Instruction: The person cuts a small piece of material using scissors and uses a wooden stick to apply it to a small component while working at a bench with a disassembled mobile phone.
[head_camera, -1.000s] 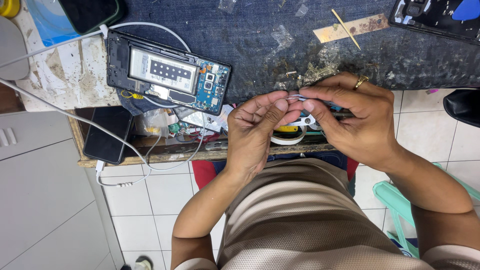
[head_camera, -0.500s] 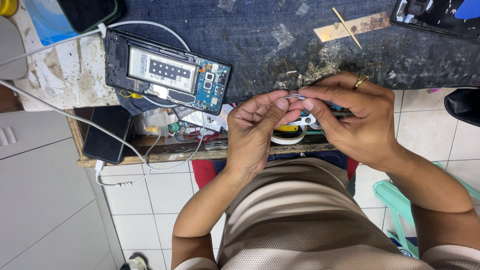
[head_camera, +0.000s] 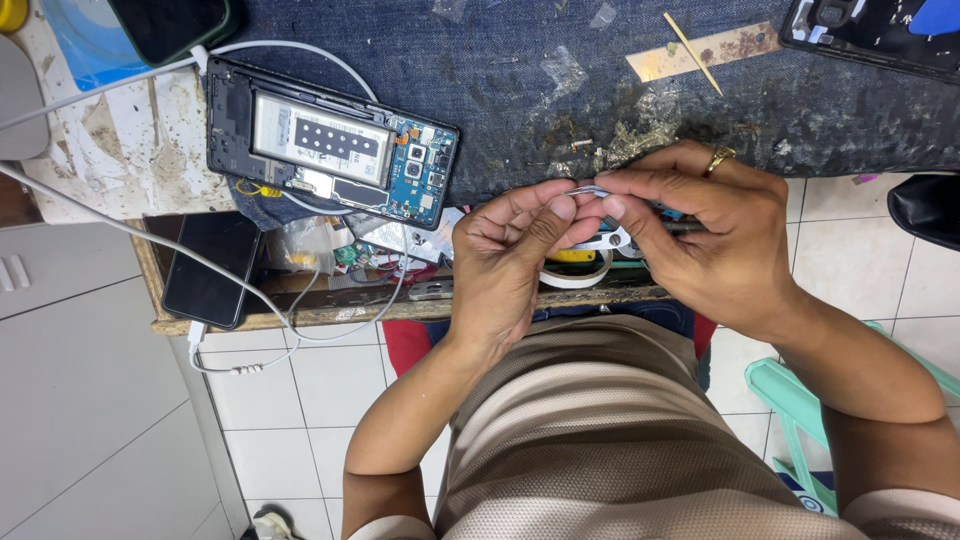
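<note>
Looking down from the head camera, I've got both hands pinched together at the front edge of the tabletop (head_camera: 520, 90). My left hand (head_camera: 510, 265) has thumb and forefinger closed on a small, thin, pale strip (head_camera: 590, 190), and my right hand (head_camera: 700, 240) is closed on the same strip from the other side, with a slim dark tool (head_camera: 672, 226) tucked under its fingers. What the strip is, I can't tell; it's too small. It sits just above a roll of tape (head_camera: 575, 272) in the open drawer (head_camera: 300, 300).

To the left lies the opened phone (head_camera: 330, 150), back off, battery and board showing, a white cable (head_camera: 120, 235) crossing near it. A dark phone (head_camera: 208, 270) rests in the drawer.

My read: keep both pinches light, fingertips only, and the wrists steadied on the edge, so the strip doesn't crease or drop into the clutter.
</note>
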